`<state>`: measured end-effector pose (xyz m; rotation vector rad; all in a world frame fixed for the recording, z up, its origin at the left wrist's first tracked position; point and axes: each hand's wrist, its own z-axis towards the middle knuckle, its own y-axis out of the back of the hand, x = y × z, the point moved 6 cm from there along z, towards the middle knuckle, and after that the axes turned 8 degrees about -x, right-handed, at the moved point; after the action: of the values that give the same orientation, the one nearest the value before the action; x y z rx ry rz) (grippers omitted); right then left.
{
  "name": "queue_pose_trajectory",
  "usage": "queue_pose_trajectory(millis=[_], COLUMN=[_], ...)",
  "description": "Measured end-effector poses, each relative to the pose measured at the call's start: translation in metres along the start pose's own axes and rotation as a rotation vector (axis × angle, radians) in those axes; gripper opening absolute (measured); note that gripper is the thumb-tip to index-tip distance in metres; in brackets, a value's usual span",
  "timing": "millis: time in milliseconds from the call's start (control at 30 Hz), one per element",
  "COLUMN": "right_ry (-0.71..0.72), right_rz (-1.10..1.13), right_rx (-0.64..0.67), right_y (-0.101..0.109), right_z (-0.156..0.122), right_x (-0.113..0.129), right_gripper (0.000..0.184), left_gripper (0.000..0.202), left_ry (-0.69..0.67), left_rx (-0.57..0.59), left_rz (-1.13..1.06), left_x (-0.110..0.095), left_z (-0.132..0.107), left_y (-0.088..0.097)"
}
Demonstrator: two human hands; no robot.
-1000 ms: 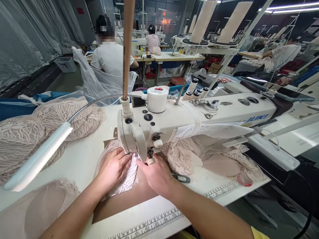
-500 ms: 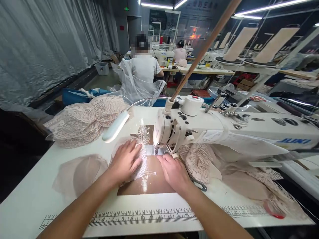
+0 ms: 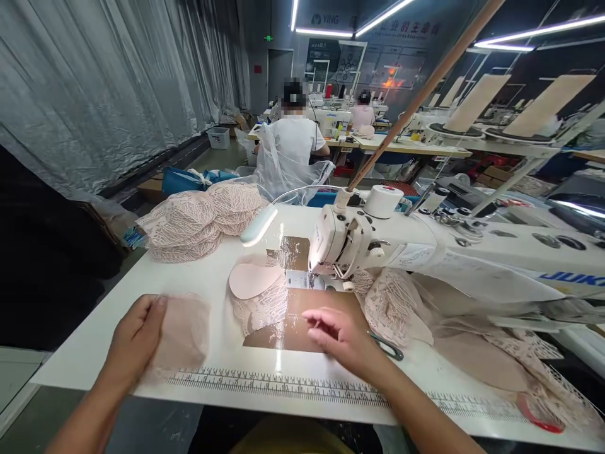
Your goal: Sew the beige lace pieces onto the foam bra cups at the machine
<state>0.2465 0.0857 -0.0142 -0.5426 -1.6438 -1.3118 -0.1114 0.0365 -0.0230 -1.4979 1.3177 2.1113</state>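
My left hand (image 3: pixel 137 334) is closed on the edge of a sheer beige fabric piece (image 3: pixel 183 331) at the table's left front. My right hand (image 3: pixel 338 334) hovers over the brown plate (image 3: pixel 302 340) before the sewing machine (image 3: pixel 350 243). Its fingers are loosely curled, thumb apart, and nothing shows between them. Between my hands lies a beige lace cup piece (image 3: pixel 265 306), a smooth oval pad (image 3: pixel 253 280) on top. Beside my right wrist, a dark-handled tool (image 3: pixel 390 347), perhaps scissors, lies partly hidden. More lace pieces (image 3: pixel 394 306) are bunched right of the needle.
A stack of lace pieces (image 3: pixel 189 224) stands at the back left, near a lamp (image 3: pixel 259 227) on a bent neck. A printed ruler (image 3: pixel 283 388) runs along the front edge. Beige fabric (image 3: pixel 482 362) covers the right side. A co-worker (image 3: pixel 293 139) sits ahead.
My left hand has left the lace piece, moved left and taken hold of the sheer fabric piece. My right hand has drawn back from the needle area. The camera view has shifted.
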Motion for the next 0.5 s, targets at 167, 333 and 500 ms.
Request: queue_pose_trajectory(millis=[167, 333, 500], right_ry=[-0.119, 0.05, -0.015], right_rz=[0.562, 0.795, 0.692], right_rx=[0.209, 0.131, -0.249], right_y=[-0.059, -0.089, -0.049], right_z=[-0.022, -0.029, -0.035], right_x=[0.022, 0.049, 0.025], right_gripper=[0.061, 0.049, 0.033], left_gripper=[0.032, 0.031, 0.035], left_ry=[0.25, 0.081, -0.343], left_rx=[-0.032, 0.057, 0.382], left_rz=[-0.626, -0.552, -0.308], left_x=[-0.021, -0.06, -0.1], left_z=[-0.044, -0.082, -0.089], left_y=[-0.03, -0.077, -0.114])
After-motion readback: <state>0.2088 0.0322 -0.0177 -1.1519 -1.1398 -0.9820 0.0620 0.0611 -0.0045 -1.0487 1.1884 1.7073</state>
